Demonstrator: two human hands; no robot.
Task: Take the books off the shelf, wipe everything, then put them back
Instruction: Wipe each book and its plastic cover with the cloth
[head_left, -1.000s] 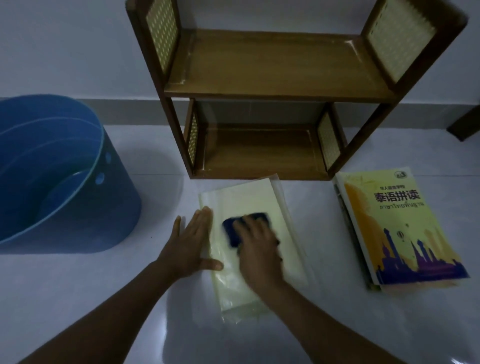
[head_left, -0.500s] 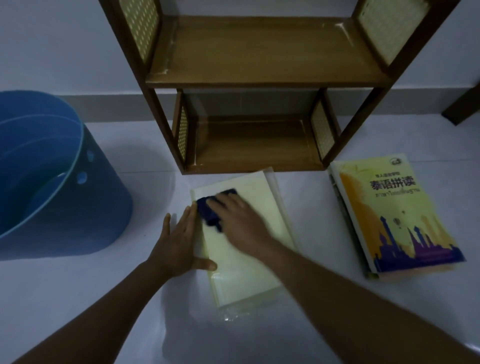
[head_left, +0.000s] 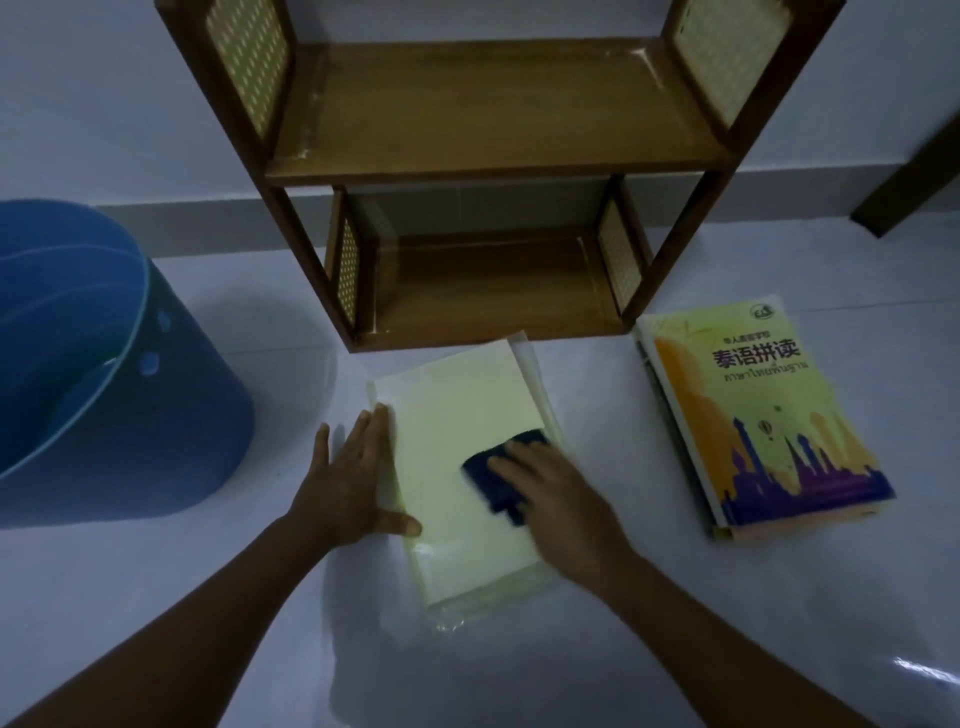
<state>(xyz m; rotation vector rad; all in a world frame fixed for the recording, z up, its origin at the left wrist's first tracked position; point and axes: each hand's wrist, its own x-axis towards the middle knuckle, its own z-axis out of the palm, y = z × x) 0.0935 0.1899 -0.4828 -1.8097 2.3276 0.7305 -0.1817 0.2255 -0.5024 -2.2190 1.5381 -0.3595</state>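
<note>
Book being wiped: we see a pale yellow book in a clear plastic sleeve (head_left: 457, 441) lying flat on the glossy white tiled floor (head_left: 675, 623), just in front of the shelf's foot.

Left hand: our left hand (head_left: 345, 483) lies flat on the floor and the book's left edge, fingers straight and together, thumb stretched onto the cover – it presses, grips nothing.

Right hand: our right hand (head_left: 563, 506) lies palm-down on a dark blue folded cloth (head_left: 501, 470), fingers nearly straight over it, pressing it onto the right half of the cover; we cannot tell whether the thumb hooks under the cloth.

Shelf: a small dark brown wooden two-tier shelf with woven cane side panels (head_left: 493, 135) stands against the pale wall; both boards show bare wood.

Other books: a stack topped by a yellow book with a purple skyline and dark printed title (head_left: 763, 421) lies on the floor to the right, near the shelf's right leg and apart from the sleeved book.

Surroundings: a large blue plastic tub (head_left: 130, 415) sits on the left, well apart from the hands – its inside is too dim to read. A dark wooden leg (head_left: 914, 171) slants in at the right edge.

Obstructions: our right hand hides most of the cloth and the lower right of the cover.
</note>
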